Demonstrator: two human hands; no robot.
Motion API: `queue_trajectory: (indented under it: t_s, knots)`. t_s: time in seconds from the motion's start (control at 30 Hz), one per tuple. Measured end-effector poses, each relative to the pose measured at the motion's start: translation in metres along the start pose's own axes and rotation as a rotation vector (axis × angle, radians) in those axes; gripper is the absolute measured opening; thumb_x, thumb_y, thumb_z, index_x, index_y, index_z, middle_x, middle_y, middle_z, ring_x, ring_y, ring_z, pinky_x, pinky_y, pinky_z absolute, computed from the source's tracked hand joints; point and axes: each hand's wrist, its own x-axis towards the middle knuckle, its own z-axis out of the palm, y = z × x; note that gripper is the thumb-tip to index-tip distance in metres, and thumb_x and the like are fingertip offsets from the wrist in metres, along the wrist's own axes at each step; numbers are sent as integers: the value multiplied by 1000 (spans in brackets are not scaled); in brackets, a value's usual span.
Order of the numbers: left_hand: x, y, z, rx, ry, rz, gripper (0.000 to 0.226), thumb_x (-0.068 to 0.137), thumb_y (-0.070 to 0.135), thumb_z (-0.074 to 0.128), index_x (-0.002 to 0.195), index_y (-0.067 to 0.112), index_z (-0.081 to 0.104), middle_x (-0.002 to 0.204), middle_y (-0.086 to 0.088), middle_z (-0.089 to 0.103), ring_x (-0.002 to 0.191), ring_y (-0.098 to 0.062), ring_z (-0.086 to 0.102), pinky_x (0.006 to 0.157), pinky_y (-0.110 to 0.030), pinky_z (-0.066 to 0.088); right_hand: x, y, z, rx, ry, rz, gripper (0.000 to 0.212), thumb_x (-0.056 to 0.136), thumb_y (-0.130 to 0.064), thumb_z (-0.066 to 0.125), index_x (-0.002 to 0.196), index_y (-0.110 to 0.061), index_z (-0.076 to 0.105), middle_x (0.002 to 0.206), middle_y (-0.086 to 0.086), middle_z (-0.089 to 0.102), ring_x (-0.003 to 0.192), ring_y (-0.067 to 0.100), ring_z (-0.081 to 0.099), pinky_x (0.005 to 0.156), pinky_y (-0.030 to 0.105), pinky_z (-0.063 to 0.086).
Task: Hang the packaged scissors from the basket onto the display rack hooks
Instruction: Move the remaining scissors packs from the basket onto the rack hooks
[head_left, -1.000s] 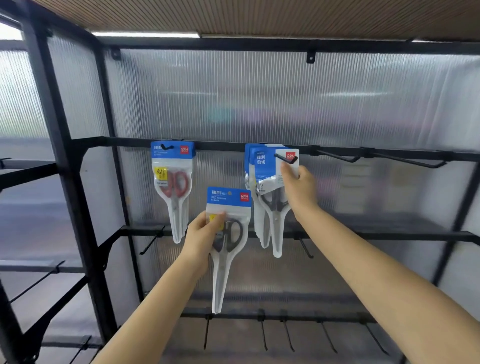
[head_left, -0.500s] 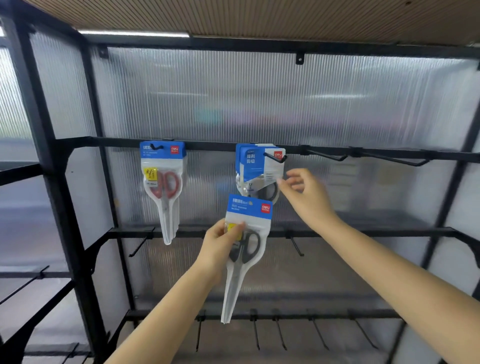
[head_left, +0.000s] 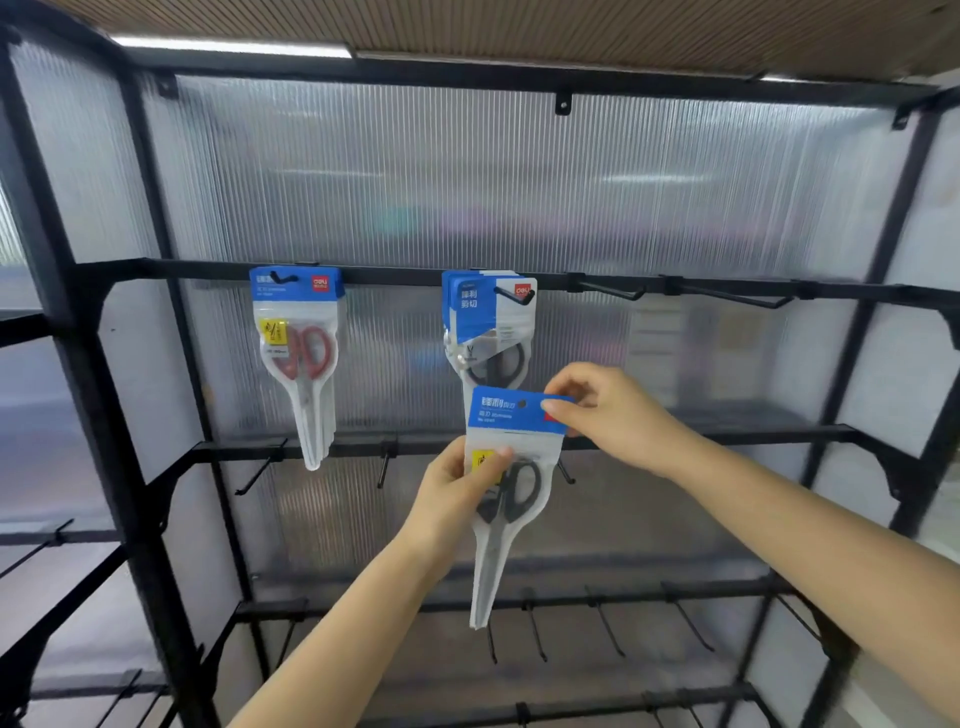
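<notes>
While both hands share one pack, the scene reads like this:

Left hand: the left hand (head_left: 457, 488) grips the held scissors pack (head_left: 511, 478) at its middle, thumb across the yellow label, fingers curled behind.

Right hand: the right hand (head_left: 608, 415) pinches the top right corner of the pack's blue header card, thumb in front, fingers behind.

Pack in hand: it hangs nearly upright, long axis vertical with the blade tip pointing down and leaning slightly left; the hang hole (head_left: 522, 403) shows as a dark dot near the middle of the header.

Key relation: the loaded hook (head_left: 517, 297) sits up and slightly left of the hang hole, pointing out toward the person; the hole lies well below the hook's tip, so I judge the pack must rise and then slide back onto it. The right hand is nearer the hole and looks best placed to steer.

Hung stock: a stack of dark-handled packs (head_left: 488, 327) already on that hook; the red-handled pack (head_left: 298, 353) on a hook to the left.

Spare hooks: empty hooks (head_left: 727, 297) on the same rail to the right.

Basket: not in view.
</notes>
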Motion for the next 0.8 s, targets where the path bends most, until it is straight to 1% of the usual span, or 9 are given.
queue_trajectory:
  t_s: [0.07,0.17,0.27,0.37,0.47,0.57,0.63,0.73,0.8]
  knots:
    - [-4,-2,-1,-17,-7,-4,36,78,29,68,110,11,64,103,-8,70,96,-22,65,88,-36,51,0,-7,-2,8,8,-48,25,90,-11,60,74,-30,55,76,-10,62,82,18,64,82,46,53]
    - [-7,-3,-1,-46,-21,-14,28,80,21,71,105,11,64,102,-5,71,98,-21,66,91,-39,51,5,-19,-8,-8,45,-121,26,89,-12,61,75,-33,54,77,-12,61,76,11,59,76,38,52]
    - [-7,-1,2,-34,-27,7,15,87,9,62,102,10,64,98,-2,73,97,-19,68,85,-35,55,11,-29,-17,-22,72,-160,25,90,-13,60,76,-33,55,79,-12,60,79,12,57,76,36,50]
    - [-3,6,4,-33,1,28,11,90,6,58,100,7,64,93,-1,72,89,-16,69,76,-29,57,17,-39,-26,-1,114,-174,24,90,-11,59,77,-31,55,79,-11,60,80,14,58,73,31,47]
    - [1,14,6,-30,24,46,7,90,6,58,95,4,62,89,-4,71,87,-17,69,77,-31,58,24,-46,-34,-11,165,-185,25,90,-12,60,75,-31,55,80,-11,61,84,17,61,74,33,50]
    - [3,21,7,-19,35,65,4,90,6,58,92,6,62,90,-5,71,88,-19,70,79,-35,58,29,-49,-37,-15,193,-171,23,90,-13,60,75,-30,56,82,-6,63,82,16,61,70,35,52]
    - [6,25,8,-7,46,70,4,89,7,59,91,8,62,92,-7,71,89,-22,69,80,-37,58,33,-49,-38,-10,214,-172,23,90,-12,59,76,-30,56,86,-2,64,81,14,61,68,31,52]
    - [10,28,8,22,63,68,4,90,8,59,89,11,63,93,-9,70,91,-26,68,82,-41,57,40,-47,-40,2,245,-162,24,90,-12,60,75,-31,56,82,-7,63,75,6,58,64,21,49]
    - [12,29,9,40,66,67,4,90,10,60,89,12,63,94,-11,70,94,-30,67,83,-46,56,44,-45,-41,-3,265,-139,22,90,-13,60,76,-29,57,79,-10,61,73,5,57,58,17,48]
